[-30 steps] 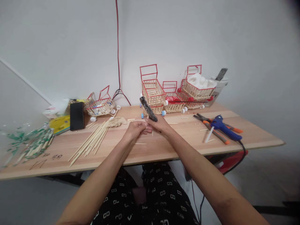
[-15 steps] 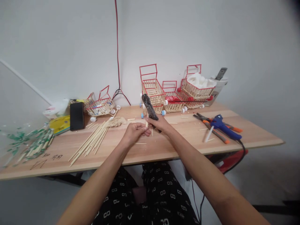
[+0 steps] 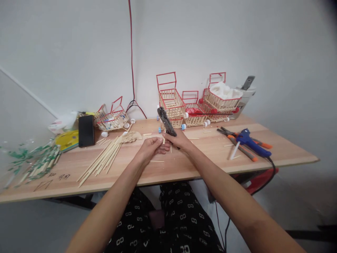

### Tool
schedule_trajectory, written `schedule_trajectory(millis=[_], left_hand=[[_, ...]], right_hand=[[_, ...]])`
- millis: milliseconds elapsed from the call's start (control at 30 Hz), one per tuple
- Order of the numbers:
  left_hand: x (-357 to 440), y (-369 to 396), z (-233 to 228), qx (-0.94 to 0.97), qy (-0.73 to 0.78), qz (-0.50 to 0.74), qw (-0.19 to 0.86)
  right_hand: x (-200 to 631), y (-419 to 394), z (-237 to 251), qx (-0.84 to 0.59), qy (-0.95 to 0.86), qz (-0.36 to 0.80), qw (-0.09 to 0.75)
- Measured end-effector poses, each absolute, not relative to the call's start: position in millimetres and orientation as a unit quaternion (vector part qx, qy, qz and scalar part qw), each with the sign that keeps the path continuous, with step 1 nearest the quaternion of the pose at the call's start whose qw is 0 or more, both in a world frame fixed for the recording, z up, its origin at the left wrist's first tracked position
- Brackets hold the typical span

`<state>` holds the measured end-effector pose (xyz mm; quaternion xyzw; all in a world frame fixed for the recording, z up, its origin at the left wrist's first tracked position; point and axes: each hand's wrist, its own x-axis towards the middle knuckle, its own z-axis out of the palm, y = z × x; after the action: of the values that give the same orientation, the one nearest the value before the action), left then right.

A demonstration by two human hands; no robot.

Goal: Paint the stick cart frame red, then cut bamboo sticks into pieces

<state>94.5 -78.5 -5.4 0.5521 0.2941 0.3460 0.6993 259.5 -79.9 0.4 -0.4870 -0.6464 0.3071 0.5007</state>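
Observation:
My right hand [image 3: 180, 141] grips a black cutting plier [image 3: 165, 121] that points up and away from me, over the middle of the wooden table [image 3: 184, 168]. My left hand [image 3: 150, 148] pinches a short thin wooden stick [image 3: 163, 139] upright, right beside the plier handles. The two hands touch each other. A short cut stick [image 3: 157, 161] lies on the table just below them.
A bundle of long wooden sticks [image 3: 104, 158] lies left of my hands. Stick-built carts with red frames [image 3: 171, 100] stand along the wall. A blue glue gun [image 3: 250, 142] and orange-handled pliers [image 3: 240, 147] lie at the right. A black phone [image 3: 86, 130] rests at the left.
The hands have stayed in nearly the same place. The plier tilted slightly upright and back, and the left fingers shifted their pinch on the short stick.

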Motion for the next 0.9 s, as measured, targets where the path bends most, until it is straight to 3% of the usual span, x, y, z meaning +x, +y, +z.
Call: schedule_trajectory(millis=[300, 467, 700, 800, 900], left_hand=[[96.8, -76.8, -7.2, 0.586, 0.311, 0.375, 0.647], [73.7, -80.6, 9.6, 0.617, 0.342, 0.38, 0.599], [27.5, -80.7, 35.1, 0.638, 0.403, 0.467, 0.461], [22.1, -84.2, 40.1, 0.653, 0.407, 0.474, 0.429], [25.8, -92.2, 42.1, 0.68, 0.417, 0.455, 0.397]], right_hand=[[255.9, -82.7, 0.2, -0.482, -0.671, 0.281, 0.488], [261.7, -87.4, 2.7, -0.458, -0.691, 0.328, 0.453], [266.6, -117.9, 37.1, -0.492, -0.765, 0.287, 0.3], [264.5, -130.4, 51.4, -0.529, -0.761, 0.313, 0.208], [260.8, -138.7, 58.4, -0.525, -0.753, 0.352, 0.183]])
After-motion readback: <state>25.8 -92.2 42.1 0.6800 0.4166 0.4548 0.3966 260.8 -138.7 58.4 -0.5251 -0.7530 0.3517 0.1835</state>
